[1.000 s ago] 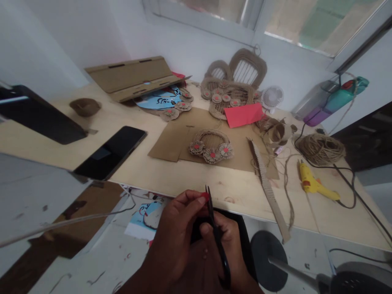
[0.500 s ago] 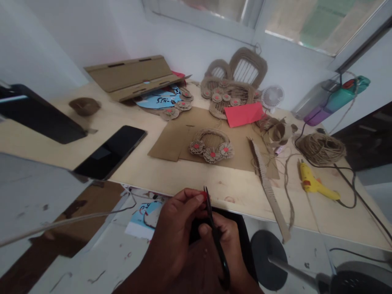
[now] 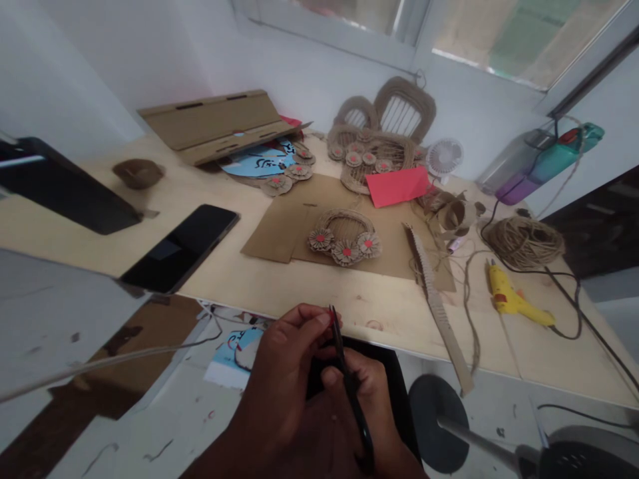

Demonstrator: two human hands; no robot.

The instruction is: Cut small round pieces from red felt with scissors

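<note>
Both hands work close together below the table's front edge. My left hand (image 3: 284, 379) pinches a tiny red piece (image 3: 328, 320) between thumb and fingertips. My right hand (image 3: 367, 406) is wrapped round black scissors (image 3: 349, 392), whose blades point up and meet at the red piece. On the table lies a small jute wreath (image 3: 344, 236) with paper flowers, resting on a brown cardboard sheet (image 3: 299, 226).
A dark phone (image 3: 182, 247) lies at the left. A red paper (image 3: 397, 186), jute baskets (image 3: 379, 143), a twine ball (image 3: 524, 241), a yellow glue gun (image 3: 512, 301) with its cable and a corrugated strip (image 3: 436, 306) crowd the right. A folded cardboard box (image 3: 219, 126) sits at the back.
The scissors' tips and the red piece have shifted slightly left and the blades have come together on it. Nothing on the table moved.
</note>
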